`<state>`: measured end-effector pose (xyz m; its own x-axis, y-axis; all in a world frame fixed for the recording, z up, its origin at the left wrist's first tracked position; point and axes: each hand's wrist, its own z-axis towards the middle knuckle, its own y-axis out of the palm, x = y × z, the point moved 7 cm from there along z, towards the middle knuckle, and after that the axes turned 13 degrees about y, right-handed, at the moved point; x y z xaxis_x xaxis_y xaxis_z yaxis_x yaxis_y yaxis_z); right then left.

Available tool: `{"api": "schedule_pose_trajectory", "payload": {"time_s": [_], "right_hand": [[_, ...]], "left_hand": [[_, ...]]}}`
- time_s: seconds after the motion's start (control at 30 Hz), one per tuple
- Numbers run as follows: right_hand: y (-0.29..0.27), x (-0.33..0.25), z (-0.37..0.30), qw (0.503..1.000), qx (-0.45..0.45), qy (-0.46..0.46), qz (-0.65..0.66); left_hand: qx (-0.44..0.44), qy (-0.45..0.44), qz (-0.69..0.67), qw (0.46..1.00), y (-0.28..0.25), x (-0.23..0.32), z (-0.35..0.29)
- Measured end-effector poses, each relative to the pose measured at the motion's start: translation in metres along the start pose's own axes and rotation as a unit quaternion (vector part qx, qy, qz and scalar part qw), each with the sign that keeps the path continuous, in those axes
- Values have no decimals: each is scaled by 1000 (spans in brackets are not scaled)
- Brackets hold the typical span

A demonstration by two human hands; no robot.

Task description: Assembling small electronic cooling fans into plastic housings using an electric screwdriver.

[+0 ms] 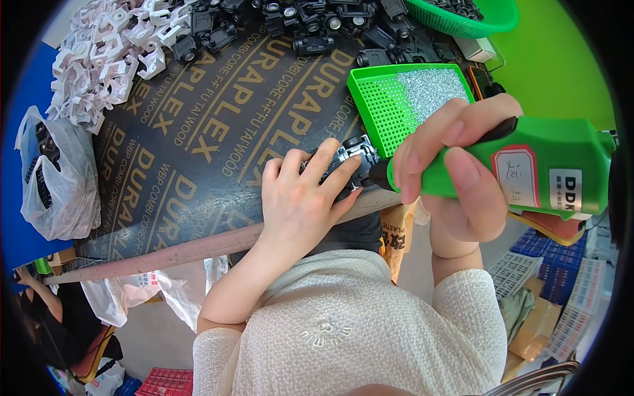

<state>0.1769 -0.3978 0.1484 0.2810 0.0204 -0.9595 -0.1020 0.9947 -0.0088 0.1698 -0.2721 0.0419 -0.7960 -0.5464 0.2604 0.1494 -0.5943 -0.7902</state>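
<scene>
My right hand (pixel 485 218) is wrapped around a green electric screwdriver (pixel 584 158) with a dark nose. The nose meets a small toy car chassis (pixel 360 152), black and silver-grey with dark wheels, near the table's front edge. With its fingers bent over the chassis, my left hand (pixel 297 198) holds it against the tabletop. Part of the chassis is hidden under those fingers, and the bit's tip cannot be made out. Just beyond the chassis lies a green perforated tray (pixel 380 109) with a heap of small silver screws (pixel 432 89).
White plastic parts (pixel 105 59) are piled at the far left, beside black toy car bodies (pixel 317 20). A green basket (pixel 489 26) of dark small parts stands far right. A plastic bag (pixel 72 204) with black pieces is at left. Another person's arm (pixel 43 290) shows lower left.
</scene>
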Motion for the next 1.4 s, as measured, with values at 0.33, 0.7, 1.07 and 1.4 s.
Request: {"api": "schedule_pose_trajectory", "payload": {"time_s": [0.33,0.7,1.07,1.4], "right_hand": [[7,1,3,999,-41,-24,15],[16,-23,-19,990,-78,-91,80],[29,-26,-17,994,-48,-93,-18],[-40,-41,-19,985,39,-166,8]], "left_hand": [[7,4,4,1000,0,1,-1],[18,-56,-83,995,-33,-8,-5],[9,-102,-50,993,-44,-20,-26],[-52,27,-2,998,-19,15,6]]}}
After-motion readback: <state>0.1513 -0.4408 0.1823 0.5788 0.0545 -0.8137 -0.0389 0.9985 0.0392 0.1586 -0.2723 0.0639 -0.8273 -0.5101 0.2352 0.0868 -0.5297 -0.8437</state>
